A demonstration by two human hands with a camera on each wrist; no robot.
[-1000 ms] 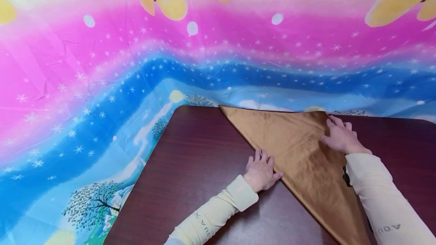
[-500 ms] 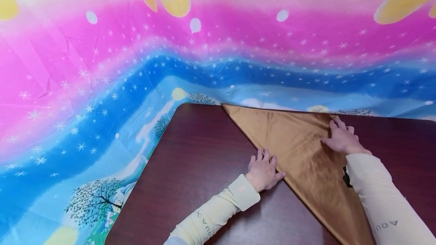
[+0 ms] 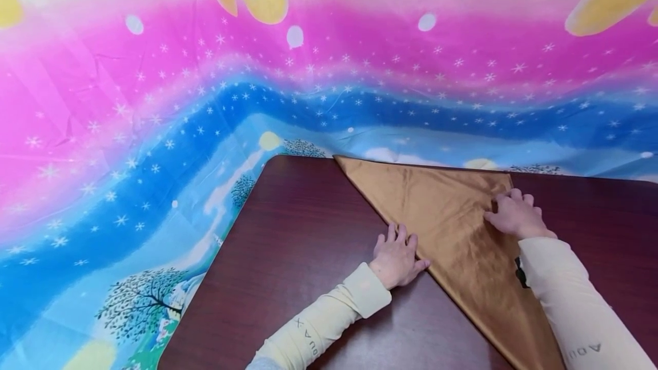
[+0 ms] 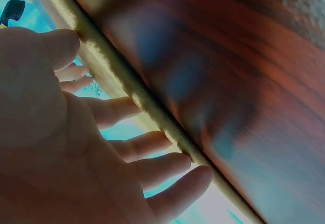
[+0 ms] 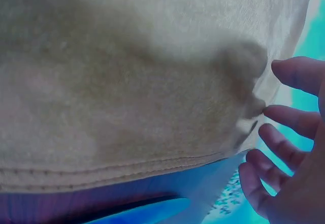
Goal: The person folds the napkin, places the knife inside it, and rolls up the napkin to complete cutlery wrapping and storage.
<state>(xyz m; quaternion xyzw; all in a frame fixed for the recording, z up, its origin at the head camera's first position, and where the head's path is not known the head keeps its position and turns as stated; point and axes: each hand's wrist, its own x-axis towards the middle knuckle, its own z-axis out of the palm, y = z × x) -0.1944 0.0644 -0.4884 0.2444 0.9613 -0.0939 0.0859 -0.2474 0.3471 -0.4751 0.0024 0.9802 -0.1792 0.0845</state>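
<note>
A golden-brown satin cloth [image 3: 442, 210], folded to a triangle, lies on the dark wood table [image 3: 288, 233], its long folded edge running from far left to near right. My left hand [image 3: 394, 261] rests along that edge, fingers spread. The left wrist view shows its fingertips [image 4: 199, 176] right at the rolled fold [image 4: 147, 102]. Toward the cloth's far right corner, my right hand [image 3: 516, 213] has its fingers loosely bent over the fabric. In the right wrist view, its fingertips [image 5: 274, 113] are at small creases in the cloth, near a stitched hem [image 5: 101, 176].
Behind the table hangs a bright backdrop sheet [image 3: 360, 67] in pink and blue with snowflakes and trees. The table's rounded far left corner [image 3: 280, 160] shows. A small dark object [image 3: 522, 273] sits by the right sleeve [image 3: 557, 270].
My right hand has drawn slightly back toward me from the far right corner, which now shows flat and pointed. My left hand stays on the folded edge.
</note>
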